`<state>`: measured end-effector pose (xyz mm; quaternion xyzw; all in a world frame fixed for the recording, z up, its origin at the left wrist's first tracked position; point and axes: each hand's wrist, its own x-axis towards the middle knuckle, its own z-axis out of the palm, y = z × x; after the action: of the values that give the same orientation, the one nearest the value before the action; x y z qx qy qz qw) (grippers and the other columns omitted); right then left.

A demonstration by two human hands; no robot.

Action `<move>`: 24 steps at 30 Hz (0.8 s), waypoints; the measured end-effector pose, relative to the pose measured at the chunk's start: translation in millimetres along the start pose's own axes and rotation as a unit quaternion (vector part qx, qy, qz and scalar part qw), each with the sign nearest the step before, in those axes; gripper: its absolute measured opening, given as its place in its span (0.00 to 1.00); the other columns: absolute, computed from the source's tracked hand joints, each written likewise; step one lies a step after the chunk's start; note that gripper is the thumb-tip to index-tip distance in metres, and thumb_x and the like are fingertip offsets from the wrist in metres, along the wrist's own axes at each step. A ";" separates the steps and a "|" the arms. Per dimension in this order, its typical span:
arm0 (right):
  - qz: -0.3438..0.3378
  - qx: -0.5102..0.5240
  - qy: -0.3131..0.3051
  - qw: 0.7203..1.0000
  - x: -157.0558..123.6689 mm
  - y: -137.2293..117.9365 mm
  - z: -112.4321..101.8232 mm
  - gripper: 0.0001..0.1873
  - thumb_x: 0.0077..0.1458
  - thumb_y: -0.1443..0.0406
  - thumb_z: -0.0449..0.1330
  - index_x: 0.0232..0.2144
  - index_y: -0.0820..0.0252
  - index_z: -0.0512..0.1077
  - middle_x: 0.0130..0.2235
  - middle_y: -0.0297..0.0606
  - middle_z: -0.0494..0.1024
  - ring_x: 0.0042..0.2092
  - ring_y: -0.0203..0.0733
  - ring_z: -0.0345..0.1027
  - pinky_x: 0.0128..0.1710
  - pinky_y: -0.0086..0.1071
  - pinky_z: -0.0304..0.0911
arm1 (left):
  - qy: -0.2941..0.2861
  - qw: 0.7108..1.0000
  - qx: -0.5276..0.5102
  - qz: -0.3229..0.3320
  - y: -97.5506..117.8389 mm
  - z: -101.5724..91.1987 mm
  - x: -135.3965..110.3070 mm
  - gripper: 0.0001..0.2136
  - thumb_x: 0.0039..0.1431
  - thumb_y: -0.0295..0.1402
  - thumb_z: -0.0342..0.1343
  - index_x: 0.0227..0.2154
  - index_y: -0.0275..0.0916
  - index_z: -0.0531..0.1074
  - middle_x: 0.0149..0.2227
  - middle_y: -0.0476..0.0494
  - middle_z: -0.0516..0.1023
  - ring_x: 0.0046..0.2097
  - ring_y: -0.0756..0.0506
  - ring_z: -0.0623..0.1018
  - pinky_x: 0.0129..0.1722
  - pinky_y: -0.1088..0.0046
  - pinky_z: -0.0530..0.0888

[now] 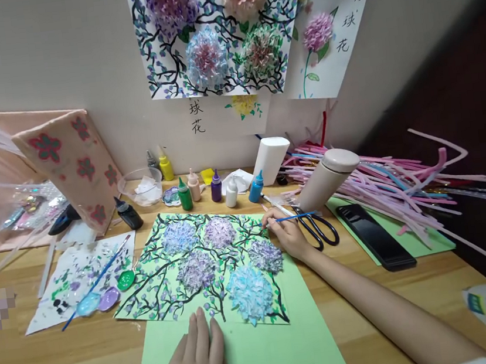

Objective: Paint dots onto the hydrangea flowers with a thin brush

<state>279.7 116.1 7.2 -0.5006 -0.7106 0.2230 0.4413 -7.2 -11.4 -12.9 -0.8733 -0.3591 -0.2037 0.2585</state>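
A green sheet painted with dark branches, leaves and several tissue-paper flower balls [200, 264] lies on a larger light green sheet [264, 350] on the wooden table. My left hand [196, 362] rests flat, fingers together, on the near edge of the painted sheet. My right hand [287, 232] pinches a thin blue paintbrush [294, 217], its tip at the sheet's upper right edge.
Small paint bottles [208, 187], a clear bowl [141, 185], a white tumbler [328, 177], scissors [319, 227], a black case [376, 236] and a heap of pink strips [393, 181] crowd the back and right. A paint-smeared paper with a second brush [96, 281] lies left.
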 end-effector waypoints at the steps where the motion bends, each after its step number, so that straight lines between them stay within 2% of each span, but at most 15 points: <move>1: -0.002 -0.004 -0.003 1.000 0.4 -0.3 0.1 0.14 0.61 0.63 0.45 0.27 0.57 0.67 0.29 0.34 0.70 0.34 0.39 0.65 0.37 0.33 0.58 | 0.000 1.000 0.003 0.002 -0.2 0.5 -0.3 0.11 0.60 0.26 0.43 0.41 0.31 0.67 0.40 0.31 0.77 0.42 0.39 0.77 0.38 0.67 0.70; 5: -0.010 -0.012 -0.023 1.000 1.6 -1.8 0.2 0.14 0.60 0.64 0.46 0.26 0.58 0.66 0.29 0.35 0.70 0.34 0.39 0.64 0.37 0.33 0.58 | 0.017 0.999 0.022 0.020 -2.5 2.7 -0.2 0.11 0.59 0.27 0.42 0.41 0.31 0.67 0.39 0.33 0.78 0.40 0.40 0.78 0.38 0.68 0.70; 12: -0.004 0.016 -0.018 1.000 -0.2 2.0 -0.5 0.14 0.61 0.62 0.46 0.30 0.57 0.69 0.29 0.35 0.71 0.35 0.40 0.65 0.39 0.34 0.58 | 0.000 1.000 0.020 0.024 -4.0 2.4 -1.2 0.11 0.58 0.26 0.43 0.41 0.31 0.67 0.40 0.32 0.77 0.40 0.40 0.78 0.37 0.68 0.71; 24: 0.001 0.022 -0.056 0.998 1.3 0.1 -0.8 0.14 0.61 0.61 0.47 0.31 0.58 0.70 0.32 0.36 0.74 0.37 0.39 0.67 0.39 0.34 0.59 | -0.013 1.000 0.005 0.008 0.6 -1.6 3.0 0.11 0.59 0.26 0.43 0.41 0.31 0.66 0.40 0.31 0.77 0.41 0.39 0.77 0.38 0.67 0.70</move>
<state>280.2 117.2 8.0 -0.4782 -0.7286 0.2663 0.4118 -5.1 -11.1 -10.2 -0.8777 -0.3561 -0.1884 0.2594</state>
